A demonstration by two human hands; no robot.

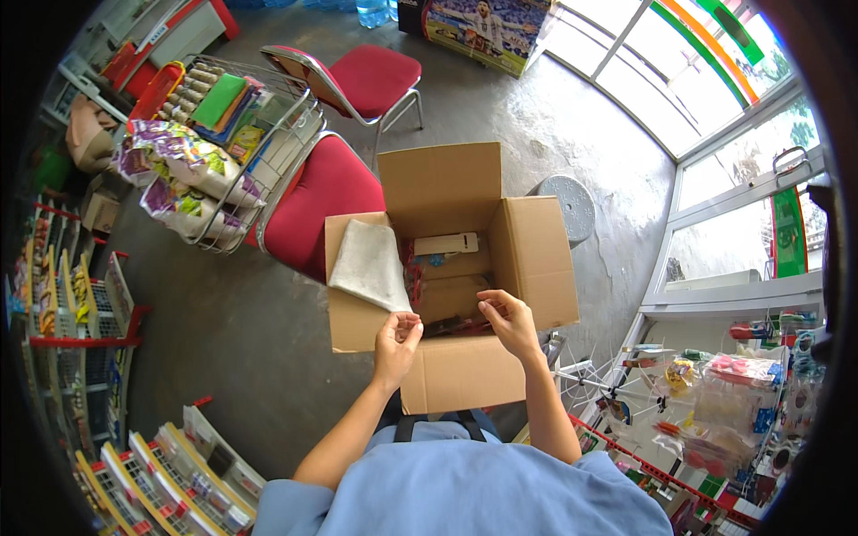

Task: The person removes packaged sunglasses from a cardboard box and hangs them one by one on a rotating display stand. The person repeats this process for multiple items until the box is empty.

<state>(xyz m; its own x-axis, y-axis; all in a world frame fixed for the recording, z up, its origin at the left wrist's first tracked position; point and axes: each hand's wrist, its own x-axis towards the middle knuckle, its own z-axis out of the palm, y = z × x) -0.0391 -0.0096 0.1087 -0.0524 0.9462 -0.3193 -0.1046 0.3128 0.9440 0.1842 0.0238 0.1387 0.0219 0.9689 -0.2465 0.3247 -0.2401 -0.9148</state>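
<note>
At frame centre I see my left hand [396,337] pinching the white foam sheet [369,263], likely light, floppy, best held by its corner, while my right hand [508,319], fingers curled empty, hovers over the open cardboard box [532,255].

The cardboard box [447,268] was plain brown, and the sheet [371,263] draped over its left flap was off-white. Both chairs [375,76] had red seats. The floor [232,330] was grey, and the person's shirt [474,487] light blue.

Light blue short-sleeved shirt, dark straps, bare forearms.
</note>
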